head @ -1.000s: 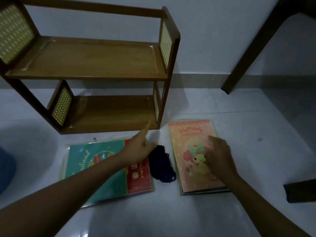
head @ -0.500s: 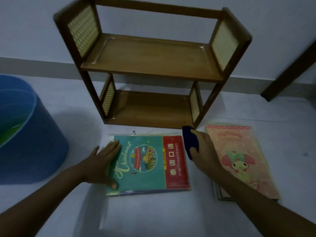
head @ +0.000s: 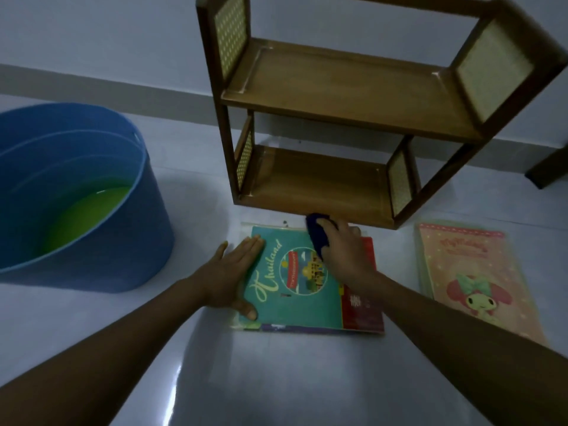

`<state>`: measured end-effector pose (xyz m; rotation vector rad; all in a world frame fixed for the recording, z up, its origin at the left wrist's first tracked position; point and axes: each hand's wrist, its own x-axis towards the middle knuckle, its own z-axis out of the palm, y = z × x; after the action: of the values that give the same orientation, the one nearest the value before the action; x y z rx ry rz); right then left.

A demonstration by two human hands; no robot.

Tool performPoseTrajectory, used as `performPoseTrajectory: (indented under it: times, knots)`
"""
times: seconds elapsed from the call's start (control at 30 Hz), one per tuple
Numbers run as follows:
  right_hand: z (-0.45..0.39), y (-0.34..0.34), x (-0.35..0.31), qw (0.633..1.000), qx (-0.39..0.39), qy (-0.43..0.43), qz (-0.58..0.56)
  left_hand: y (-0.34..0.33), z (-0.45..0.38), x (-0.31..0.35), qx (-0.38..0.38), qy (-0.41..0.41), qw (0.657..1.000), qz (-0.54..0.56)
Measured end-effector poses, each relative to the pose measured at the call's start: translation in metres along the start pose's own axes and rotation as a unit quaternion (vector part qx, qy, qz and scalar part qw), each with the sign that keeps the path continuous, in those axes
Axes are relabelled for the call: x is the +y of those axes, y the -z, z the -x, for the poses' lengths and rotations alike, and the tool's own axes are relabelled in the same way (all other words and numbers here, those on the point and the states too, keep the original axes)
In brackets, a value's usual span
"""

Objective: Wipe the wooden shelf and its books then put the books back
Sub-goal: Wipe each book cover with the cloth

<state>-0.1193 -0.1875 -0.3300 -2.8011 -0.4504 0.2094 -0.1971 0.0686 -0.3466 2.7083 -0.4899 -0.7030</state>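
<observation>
right hand (head: 344, 253) fingers clutch blue cloth (head: 318, 238) on teal book (head: 295, 290); left hand (head: 233, 272) flat, fingers spread.

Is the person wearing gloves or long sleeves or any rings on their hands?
No. Both forearms are bare right to the picture's edge, with no sleeves showing. The left hand and right hand have no gloves, and no rings, watch or bracelets show, though the picture is dim and a little blurry.
</observation>
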Motion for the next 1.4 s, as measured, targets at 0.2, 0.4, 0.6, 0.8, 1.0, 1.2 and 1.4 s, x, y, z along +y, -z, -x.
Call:
performPoseTrajectory:
  times: [0.2, 0.4, 0.6, 0.8, 1.0, 1.2, 1.4]
  knots:
    - [0.077, -0.034, -0.08, 0.959, -0.086, 0.269, -0.028, 0.012, -0.001, -0.009, -0.02, -0.001, 0.997, 0.07]
    - [-0.004, -0.012, -0.042, 0.99, -0.031, 0.137, 0.021, 0.026, 0.017, -0.009, -0.052, 0.035, 0.987, 0.15]
    - [0.076, -0.025, -0.06, 0.91, -0.131, 0.392, 0.013, 0.03, 0.007, -0.001, -0.076, 0.012, 0.996, 0.051]
    - [0.074, 0.004, 0.055, 1.0, 0.016, 0.012, -0.022, 0.016, 0.005, 0.036, -0.06, -0.022, 0.995, -0.073]
    - [0.147, -0.011, 0.046, 0.972, -0.038, 0.229, 0.035, -0.018, -0.013, 0.09, -0.035, -0.047, 0.994, -0.097]
    - [0.112, 0.024, 0.12, 0.995, 0.035, -0.096, 0.024, -0.027, -0.02, 0.12, 0.021, -0.012, 0.979, -0.203]
    - [0.117, 0.0, 0.112, 0.989, -0.09, -0.12, -0.014, -0.038, -0.037, 0.128, 0.033, 0.0, 0.977, -0.21]
